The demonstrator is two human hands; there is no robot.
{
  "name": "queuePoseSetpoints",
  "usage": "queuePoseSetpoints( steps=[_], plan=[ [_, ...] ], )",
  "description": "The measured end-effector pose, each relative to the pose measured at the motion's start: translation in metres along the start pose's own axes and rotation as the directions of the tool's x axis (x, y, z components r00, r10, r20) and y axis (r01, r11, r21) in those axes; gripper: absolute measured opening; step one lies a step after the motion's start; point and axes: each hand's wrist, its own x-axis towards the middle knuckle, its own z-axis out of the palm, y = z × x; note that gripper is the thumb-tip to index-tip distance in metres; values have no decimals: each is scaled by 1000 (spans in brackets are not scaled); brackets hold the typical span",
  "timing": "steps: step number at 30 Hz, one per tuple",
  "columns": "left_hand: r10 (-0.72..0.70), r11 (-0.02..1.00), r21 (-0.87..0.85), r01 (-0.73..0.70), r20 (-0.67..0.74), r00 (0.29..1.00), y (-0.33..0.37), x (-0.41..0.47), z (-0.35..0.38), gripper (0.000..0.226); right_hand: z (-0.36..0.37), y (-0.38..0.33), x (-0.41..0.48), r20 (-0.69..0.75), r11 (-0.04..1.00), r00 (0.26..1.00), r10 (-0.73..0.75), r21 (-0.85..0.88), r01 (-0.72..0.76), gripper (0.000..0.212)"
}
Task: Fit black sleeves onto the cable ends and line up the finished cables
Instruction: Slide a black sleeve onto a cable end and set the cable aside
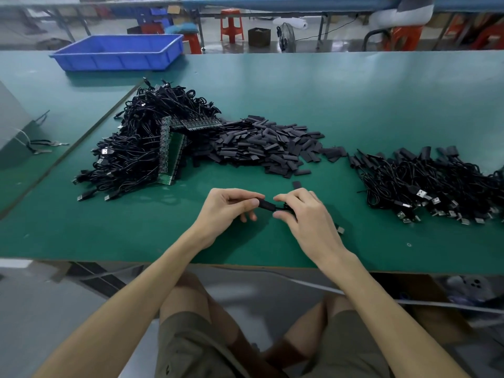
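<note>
The person sits at the green table (381, 91), with both hands close together near the front edge. The left hand (231, 207) has its fingers curled and pinches a black sleeve (265, 205) with thumb and finger. The right hand (302, 214) is curled too and pinches the thin cable (279, 207) coming out of that sleeve. From the hands, a big heap of tangled cables (136, 148) lies at ten o'clock. A heap of loose sleeves (261, 145) is at twelve, and a pile of sleeved cables (425, 181) at two. A blue tray (120, 51) sits far off at eleven.
</note>
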Motion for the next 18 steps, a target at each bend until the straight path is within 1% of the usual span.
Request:
queuePoseSetpoints(
  steps=[3, 8, 14, 18],
  plan=[
    [3, 1000, 15, -3, 1, 1000, 0, 1, 0, 13, 4, -3, 1, -21, 999, 999, -30, -25, 30, 24],
    [1, 1000, 5, -1, -30, 1000, 1, 1, 0, 9, 5, -4, 1, -12, 994, 995, -98, -48, 98, 26],
    [-2, 1000, -14, 1, -44, 999, 2, 0, 1, 7, 6, -4, 4, -12, 995, 995, -104, -11, 104, 25],
    [-13, 1000, -20, 12, -63, 998, 2, 0, 2, 8, 7, -5, 4, -53, 993, 992, -116, 24, 118, 23]
  ],
)
